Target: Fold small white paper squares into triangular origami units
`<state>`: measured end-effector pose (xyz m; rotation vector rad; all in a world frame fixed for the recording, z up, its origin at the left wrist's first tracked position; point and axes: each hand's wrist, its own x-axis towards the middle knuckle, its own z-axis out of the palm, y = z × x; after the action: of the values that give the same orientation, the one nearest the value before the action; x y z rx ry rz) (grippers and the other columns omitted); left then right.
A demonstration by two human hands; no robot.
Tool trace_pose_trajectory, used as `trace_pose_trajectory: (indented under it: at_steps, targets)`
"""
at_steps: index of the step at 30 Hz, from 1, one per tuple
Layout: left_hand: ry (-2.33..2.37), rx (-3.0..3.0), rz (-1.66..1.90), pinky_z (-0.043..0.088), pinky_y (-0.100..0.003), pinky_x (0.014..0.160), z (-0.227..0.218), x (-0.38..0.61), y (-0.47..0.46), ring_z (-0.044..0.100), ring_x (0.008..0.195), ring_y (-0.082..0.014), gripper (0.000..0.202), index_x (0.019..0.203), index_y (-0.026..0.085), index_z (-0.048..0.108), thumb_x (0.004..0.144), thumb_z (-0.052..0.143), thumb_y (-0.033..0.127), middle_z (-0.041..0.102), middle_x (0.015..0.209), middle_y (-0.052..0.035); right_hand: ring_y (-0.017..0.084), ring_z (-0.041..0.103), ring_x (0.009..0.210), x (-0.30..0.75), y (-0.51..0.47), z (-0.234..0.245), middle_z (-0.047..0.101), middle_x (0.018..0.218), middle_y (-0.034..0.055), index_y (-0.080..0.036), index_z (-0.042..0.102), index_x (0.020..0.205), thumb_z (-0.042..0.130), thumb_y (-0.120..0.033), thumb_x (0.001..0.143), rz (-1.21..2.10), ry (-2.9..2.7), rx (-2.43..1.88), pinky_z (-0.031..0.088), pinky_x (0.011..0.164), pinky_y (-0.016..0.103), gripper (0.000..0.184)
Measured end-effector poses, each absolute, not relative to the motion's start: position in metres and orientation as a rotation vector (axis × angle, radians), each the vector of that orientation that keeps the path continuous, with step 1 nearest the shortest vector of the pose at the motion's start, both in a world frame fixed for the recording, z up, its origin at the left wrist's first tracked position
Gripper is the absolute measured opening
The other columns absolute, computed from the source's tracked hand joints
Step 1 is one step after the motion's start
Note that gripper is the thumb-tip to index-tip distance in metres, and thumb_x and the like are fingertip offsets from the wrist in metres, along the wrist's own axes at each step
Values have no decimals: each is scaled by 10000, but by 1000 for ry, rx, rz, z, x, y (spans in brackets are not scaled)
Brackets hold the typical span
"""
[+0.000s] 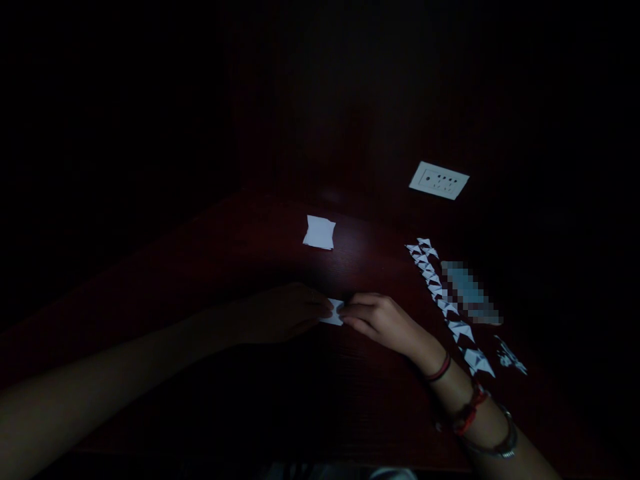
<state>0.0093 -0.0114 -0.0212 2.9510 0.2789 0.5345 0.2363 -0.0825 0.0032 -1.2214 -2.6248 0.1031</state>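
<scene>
A small piece of white paper [334, 319] lies on the dark red table between my two hands. My left hand [297, 311], deep in shadow, has its fingers closed on the paper's left side. At the right side, my right hand [375, 315] pinches the paper's edge with thumb and fingers. Whether the paper is folded I cannot tell for sure. Farther back sits a stack of white square papers [320, 233]. Bracelets circle my right wrist.
A row of small folded paper shapes [435, 287] runs along the right. Beside it lie a blurred bluish object [471, 292] and a bunch of small white-and-dark bits [511, 357]. A white socket plate [440, 180] is on the wall behind. The surroundings are very dark.
</scene>
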Motion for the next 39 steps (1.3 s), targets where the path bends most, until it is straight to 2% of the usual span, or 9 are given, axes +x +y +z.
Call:
trace_pose_trajectory:
  at_steps: [7, 14, 24, 32, 39]
  targets:
    - [234, 2911, 571, 393, -303, 895, -12, 11, -14, 498, 1030, -169, 292, 1149, 206, 512, 872, 426, 173, 546, 1152, -41, 127, 545, 790, 236, -82, 4, 576, 892, 42, -171, 581, 1055, 459, -290, 856, 256, -2582, -1194, 433, 708, 226, 262]
    - [269, 2903, 484, 368, -302, 921, -13, 10, -13, 467, 1072, -175, 329, 1183, 222, 487, 862, 437, 170, 515, 1192, -25, 122, 541, 786, 238, -79, 1, 574, 870, 44, -164, 609, 968, 382, -228, 892, 220, -2616, -1173, 419, 706, 220, 248]
    - [289, 2878, 449, 373, -277, 910, -9, 10, -14, 485, 1061, -163, 324, 1183, 220, 485, 879, 395, 156, 521, 1193, -24, 112, 514, 714, 231, -77, -1, 538, 808, 38, -148, 552, 856, 380, -208, 881, 160, -2474, -1324, 403, 670, 209, 184]
    - [218, 2943, 412, 341, -317, 942, -19, 6, -7, 443, 1128, -190, 411, 1234, 208, 434, 836, 417, 110, 473, 1256, -45, 104, 509, 689, 230, -74, -3, 523, 784, 26, -155, 528, 808, 385, -226, 876, 142, -2404, -1431, 385, 644, 203, 173]
    - [293, 2989, 282, 343, -320, 933, -10, 10, -11, 432, 1129, -195, 545, 1273, 278, 373, 784, 450, 50, 429, 1293, -12, 109, 507, 696, 228, -71, -6, 528, 776, 25, -160, 523, 788, 409, -231, 863, 122, -2377, -1484, 373, 643, 206, 154]
